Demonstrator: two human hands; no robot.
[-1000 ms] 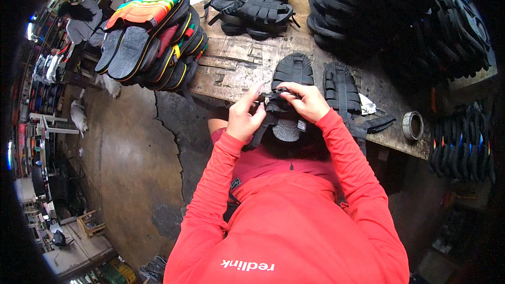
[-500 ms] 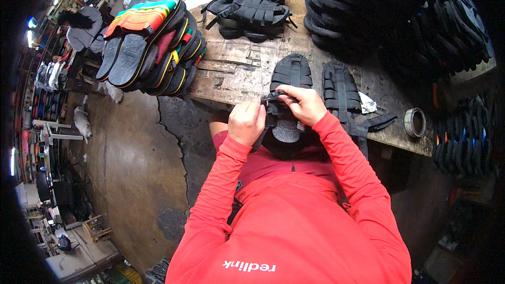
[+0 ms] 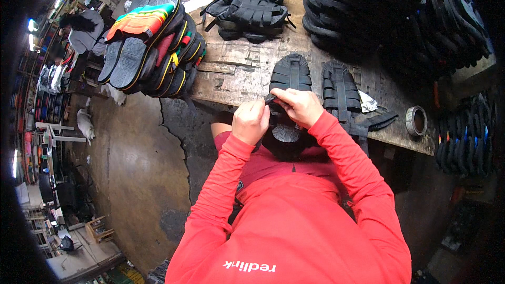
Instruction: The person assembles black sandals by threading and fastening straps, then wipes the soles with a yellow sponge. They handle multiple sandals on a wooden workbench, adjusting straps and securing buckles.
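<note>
A black strappy sandal (image 3: pixel 292 71) rests with its toe on the table edge and its heel toward my lap. Above its heel, both hands pinch a short black strap (image 3: pixel 270 98). My left hand (image 3: pixel 249 122) is closed at the strap's left end, knuckles up. From the right, my right hand (image 3: pixel 304 107) grips the strap between thumb and fingers. Fingers cover most of the strap, so its fastening is hard to make out. A second black sandal (image 3: pixel 337 85) lies right of my right hand, its loose ankle strap (image 3: pixel 380 121) spread along the table edge.
On the worn wooden table (image 3: pixel 223 81) sit stacked slippers (image 3: pixel 129 60) at left, black sandals (image 3: pixel 252 13) at the back and a tall sandal pile (image 3: pixel 342 13) at right. A tape roll (image 3: pixel 416 121) stands near the edge. A white animal (image 3: pixel 84 124) lies on the floor.
My hands have drawn slightly closer together. The strap, stretched between them and more visible before, is now mostly covered by my fingers. The sandals stay in place.
</note>
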